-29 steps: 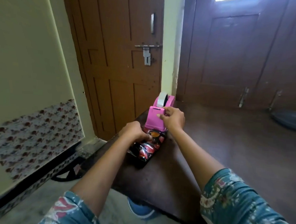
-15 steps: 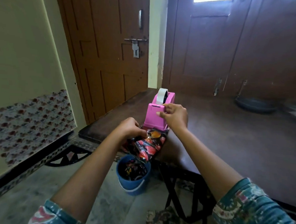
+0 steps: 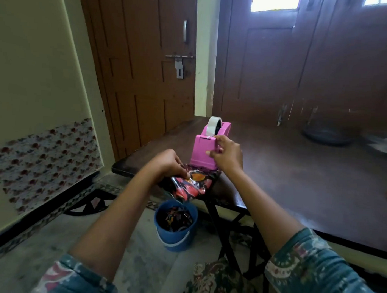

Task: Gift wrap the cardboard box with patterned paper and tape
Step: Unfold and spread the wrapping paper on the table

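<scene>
Right hand [image 3: 227,154]: fingers curled, pinching at the cutter corner of the pink tape dispenser [image 3: 204,151]. Whether a tape end lies between the fingertips is too small to tell.
Left hand [image 3: 169,165]: just below and left of that grip, fingers bent onto the wrapped box [image 3: 192,185], holding its paper down.
Wrapped box: directly beneath the grip, touching the dispenser's base, overhanging the near edge of the table [image 3: 298,174].
Change: both hands stay as they were half a second ago, and no drawn strip shows. Judged: a piece of tape is about to be pulled, the seam not yet fixed.
Tape roll [image 3: 214,125]: just behind the grip, seated in the dispenser.
Bucket [image 3: 176,224]: blue, on the floor well below the grip, holding paper scraps.
Dish [image 3: 327,136]: far right of the grip.
Obstruction: none between grip and box. The overhang risks a tip.
</scene>
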